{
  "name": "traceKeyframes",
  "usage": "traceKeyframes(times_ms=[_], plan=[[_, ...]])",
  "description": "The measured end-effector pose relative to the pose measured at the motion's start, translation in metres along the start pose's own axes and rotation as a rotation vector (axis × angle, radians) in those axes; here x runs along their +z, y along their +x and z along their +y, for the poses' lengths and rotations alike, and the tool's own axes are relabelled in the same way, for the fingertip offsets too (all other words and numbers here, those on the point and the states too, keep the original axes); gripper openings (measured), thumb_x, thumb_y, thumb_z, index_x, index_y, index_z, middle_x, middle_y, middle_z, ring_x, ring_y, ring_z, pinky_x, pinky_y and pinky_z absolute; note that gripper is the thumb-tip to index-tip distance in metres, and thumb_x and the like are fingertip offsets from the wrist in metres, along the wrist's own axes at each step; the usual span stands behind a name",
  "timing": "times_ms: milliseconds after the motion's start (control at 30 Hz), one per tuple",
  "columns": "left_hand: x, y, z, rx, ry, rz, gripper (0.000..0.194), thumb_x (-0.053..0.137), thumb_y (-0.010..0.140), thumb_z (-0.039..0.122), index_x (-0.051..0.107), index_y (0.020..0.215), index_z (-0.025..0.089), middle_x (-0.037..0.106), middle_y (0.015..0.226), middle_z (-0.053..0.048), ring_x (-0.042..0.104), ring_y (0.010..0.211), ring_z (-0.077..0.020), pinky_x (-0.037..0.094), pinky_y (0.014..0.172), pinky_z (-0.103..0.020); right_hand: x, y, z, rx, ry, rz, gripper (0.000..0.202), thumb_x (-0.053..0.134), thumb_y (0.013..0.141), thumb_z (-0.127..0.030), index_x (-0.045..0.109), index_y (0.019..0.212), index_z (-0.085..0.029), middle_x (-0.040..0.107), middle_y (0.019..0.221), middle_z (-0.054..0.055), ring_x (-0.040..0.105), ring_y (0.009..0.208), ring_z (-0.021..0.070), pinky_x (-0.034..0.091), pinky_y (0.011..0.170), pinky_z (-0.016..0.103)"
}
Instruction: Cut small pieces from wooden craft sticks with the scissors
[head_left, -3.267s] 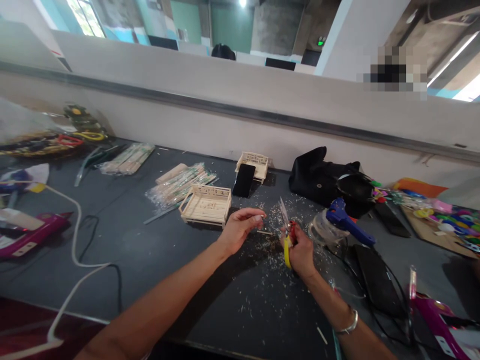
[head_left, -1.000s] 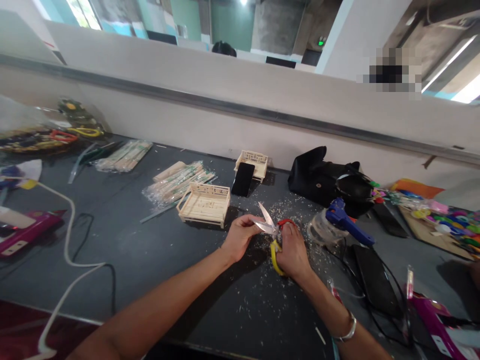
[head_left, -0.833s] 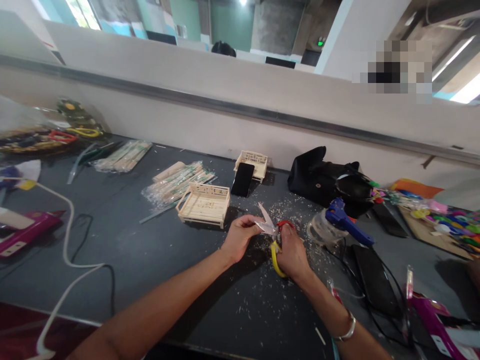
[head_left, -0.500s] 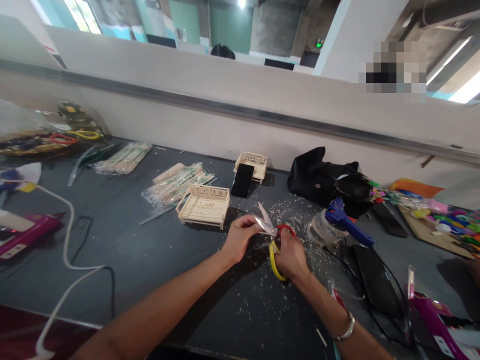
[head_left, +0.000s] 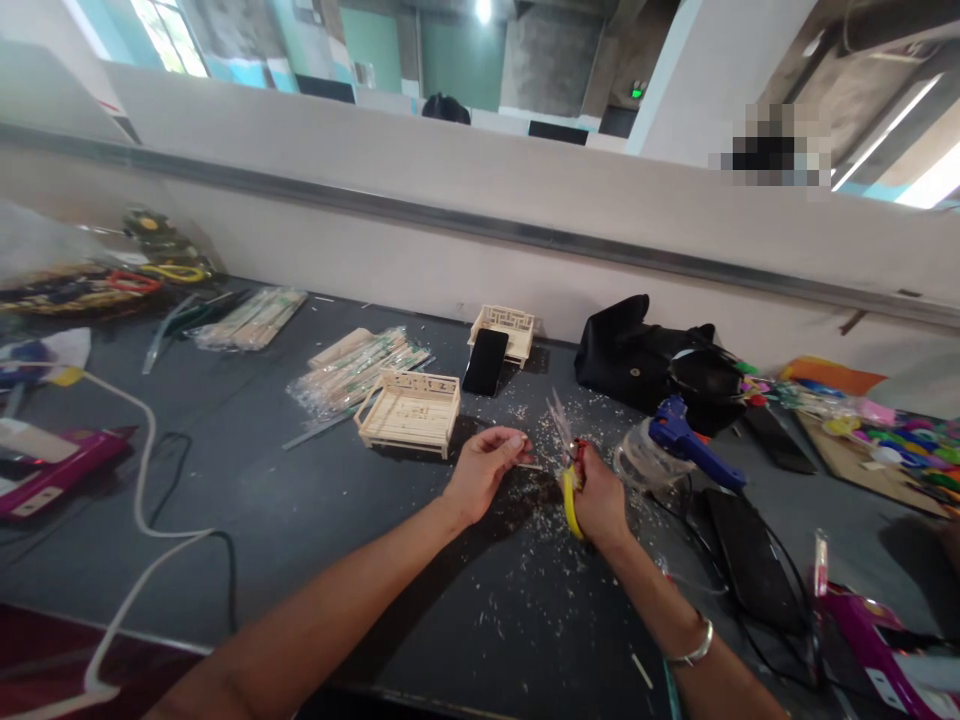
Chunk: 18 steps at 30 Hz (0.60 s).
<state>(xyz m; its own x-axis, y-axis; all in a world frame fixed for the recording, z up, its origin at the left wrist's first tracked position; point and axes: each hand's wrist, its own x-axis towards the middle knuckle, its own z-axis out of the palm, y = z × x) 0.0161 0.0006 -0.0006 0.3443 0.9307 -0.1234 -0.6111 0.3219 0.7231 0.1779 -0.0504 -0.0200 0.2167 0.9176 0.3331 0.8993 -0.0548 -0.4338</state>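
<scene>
My right hand (head_left: 604, 497) is closed around the handles of a pair of scissors (head_left: 573, 490) with red and yellow grips; the blades point up and away, nearly together. Left of it, my left hand (head_left: 487, 470) pinches a small thin wooden stick (head_left: 531, 467), mostly covered by the fingers. The blades are apart from the stick. Just beyond my left hand stands a miniature wooden bench (head_left: 410, 412) built from thin sticks. Farther back, a smaller wooden bench (head_left: 517, 325) has a black phone (head_left: 486, 361) leaning against it. Pale wood clippings lie scattered around my hands.
Plastic-wrapped stick bundles (head_left: 352, 372) lie left of the bench. At right are a black bag (head_left: 649, 355), a clear jar (head_left: 645, 455) with a blue glue gun (head_left: 694, 445) on it, another phone (head_left: 750, 560) and cables. A white cord (head_left: 146, 480) crosses the left side.
My right hand has drawn the scissors to the right, away from my left hand, and the blades have come closer together. My left hand stays nearly in place.
</scene>
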Motion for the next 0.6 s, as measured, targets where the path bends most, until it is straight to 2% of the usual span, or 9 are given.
traceKeyframes(times_ms=[100, 233, 600], plan=[[-0.001, 0.000, -0.001, -0.006, -0.024, -0.003, 0.028, 0.086, 0.047, 0.029, 0.067, 0.061, 0.014, 0.067, 0.062, 0.000, 0.060, 0.060, -0.0114, 0.049, 0.066, -0.026, -0.002, -0.001, -0.005, -0.090, -0.056, -0.057, 0.016, 0.051, 0.065, -0.017, 0.049, 0.080, -0.022, 0.055, 0.062, -0.002, 0.051, 0.056, 0.0156, 0.031, 0.053, 0.024], [0.000, -0.001, -0.004, -0.021, -0.060, -0.011, 0.028, 0.086, 0.046, 0.026, 0.066, 0.062, 0.015, 0.066, 0.061, 0.002, 0.061, 0.061, -0.0111, 0.050, 0.068, -0.026, -0.005, -0.002, -0.015, -0.160, -0.146, -0.051, 0.016, 0.051, 0.062, -0.018, 0.044, 0.075, -0.023, 0.051, 0.062, -0.001, 0.048, 0.058, 0.0161, 0.029, 0.054, 0.025], [0.000, 0.000, -0.003, -0.095, -0.093, -0.031, 0.030, 0.088, 0.041, 0.023, 0.068, 0.062, 0.015, 0.069, 0.063, 0.001, 0.063, 0.064, -0.0125, 0.050, 0.068, -0.025, -0.005, -0.002, -0.016, -0.182, -0.177, -0.074, 0.017, 0.050, 0.062, -0.018, 0.040, 0.075, -0.023, 0.049, 0.063, -0.001, 0.047, 0.059, 0.0164, 0.029, 0.054, 0.025]])
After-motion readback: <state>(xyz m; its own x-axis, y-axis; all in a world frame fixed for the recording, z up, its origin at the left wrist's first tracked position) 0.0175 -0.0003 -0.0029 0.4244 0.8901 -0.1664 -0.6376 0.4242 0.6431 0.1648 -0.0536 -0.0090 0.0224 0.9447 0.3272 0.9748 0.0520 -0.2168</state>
